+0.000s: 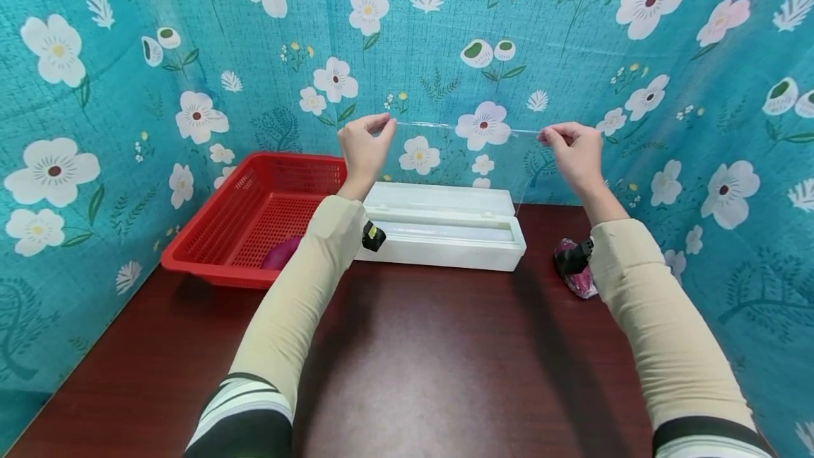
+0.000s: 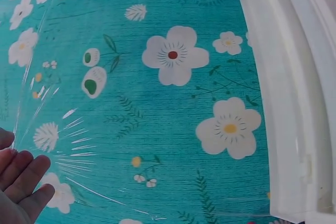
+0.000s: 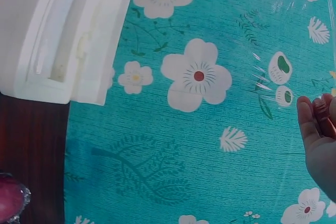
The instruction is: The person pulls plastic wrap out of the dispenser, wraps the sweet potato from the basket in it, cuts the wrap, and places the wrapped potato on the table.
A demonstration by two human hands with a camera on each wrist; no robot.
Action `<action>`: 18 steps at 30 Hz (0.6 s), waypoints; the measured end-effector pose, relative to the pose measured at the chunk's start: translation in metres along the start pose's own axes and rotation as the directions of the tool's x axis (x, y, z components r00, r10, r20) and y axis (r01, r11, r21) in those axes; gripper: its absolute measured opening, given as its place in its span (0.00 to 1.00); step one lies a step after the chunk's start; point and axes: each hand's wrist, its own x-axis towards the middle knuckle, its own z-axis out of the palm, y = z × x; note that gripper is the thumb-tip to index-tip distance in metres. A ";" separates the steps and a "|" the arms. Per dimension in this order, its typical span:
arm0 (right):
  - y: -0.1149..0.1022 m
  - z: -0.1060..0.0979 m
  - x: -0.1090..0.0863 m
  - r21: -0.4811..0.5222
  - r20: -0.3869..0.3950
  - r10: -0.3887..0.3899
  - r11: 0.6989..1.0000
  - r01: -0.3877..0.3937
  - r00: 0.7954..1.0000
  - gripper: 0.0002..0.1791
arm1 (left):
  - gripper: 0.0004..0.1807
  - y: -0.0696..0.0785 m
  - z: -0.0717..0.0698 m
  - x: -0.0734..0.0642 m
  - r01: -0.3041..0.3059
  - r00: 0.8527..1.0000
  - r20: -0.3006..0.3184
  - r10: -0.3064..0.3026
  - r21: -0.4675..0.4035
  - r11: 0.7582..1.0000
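A clear sheet of plastic wrap (image 1: 426, 124) is stretched between my hands, above and behind a white wrap dispenser box (image 1: 439, 254). My left hand (image 1: 365, 150) pinches one upper corner between thumb and fingers. The opposite corner is pinched by my right hand (image 1: 579, 155) at about the same height. In the left wrist view, creases in the film fan out from the left hand (image 2: 23, 187). Similar creases lie near the right hand (image 3: 321, 140) in the right wrist view. The box's lid (image 1: 439, 198) stands open, and a roll (image 1: 445, 232) lies inside.
A red plastic basket (image 1: 219, 273) stands at the back left, with a purple object (image 1: 280, 254) in it, partly hidden by my left arm. To the right, a film-wrapped pinkish-purple item (image 1: 580, 281) rests on the dark table (image 1: 432, 359). A flowered turquoise cloth (image 1: 394, 55) surrounds the table.
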 end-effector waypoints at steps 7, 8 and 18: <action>-0.010 -0.008 0.000 0.014 0.021 0.042 0.999 -0.042 0.999 0.19 | 0.11 0.011 -0.005 0.005 -0.018 1.000 0.005 0.018 -0.033 0.999; -0.011 -0.009 0.000 0.015 0.023 0.040 0.999 -0.041 0.999 0.19 | 0.11 0.013 -0.007 0.004 -0.017 1.000 0.014 0.017 -0.035 0.999; -0.014 -0.028 -0.017 0.049 0.052 -0.072 0.996 0.069 0.996 0.16 | 0.09 0.034 -0.033 -0.012 -0.064 0.986 0.152 0.062 0.009 0.998</action>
